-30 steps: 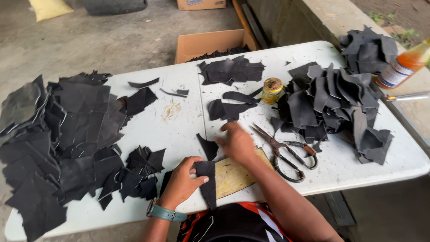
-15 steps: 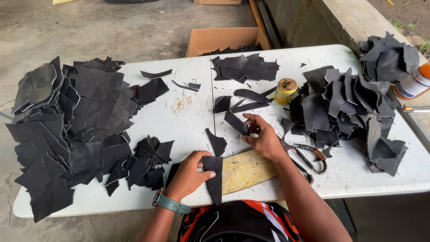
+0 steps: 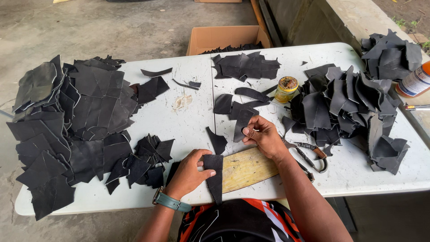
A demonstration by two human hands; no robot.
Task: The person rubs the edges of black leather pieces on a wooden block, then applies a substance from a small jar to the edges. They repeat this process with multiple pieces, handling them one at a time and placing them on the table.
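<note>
My left hand (image 3: pixel 188 174) pins a narrow black leather strip (image 3: pixel 215 179) flat against a yellowish wooden board (image 3: pixel 248 168) at the table's near edge. A little farther out, my right hand (image 3: pixel 264 136) pinches another black leather piece (image 3: pixel 242 123) and holds it just above the table. A small pointed black scrap (image 3: pixel 218 141) lies between the two hands. Scissors (image 3: pixel 309 154) rest just right of my right wrist.
Big heaps of black leather pieces cover the white folding table (image 3: pixel 188 116) at the left (image 3: pixel 71 125) and right (image 3: pixel 345 107), with smaller piles at the back (image 3: pixel 246 66). A small open jar (image 3: pixel 286 88), a bottle (image 3: pixel 414 81) and a cardboard box (image 3: pixel 224 38) are nearby.
My right hand reached out toward the middle of the table, took a black leather piece and lifted it. My left hand stayed on the strip at the board.
</note>
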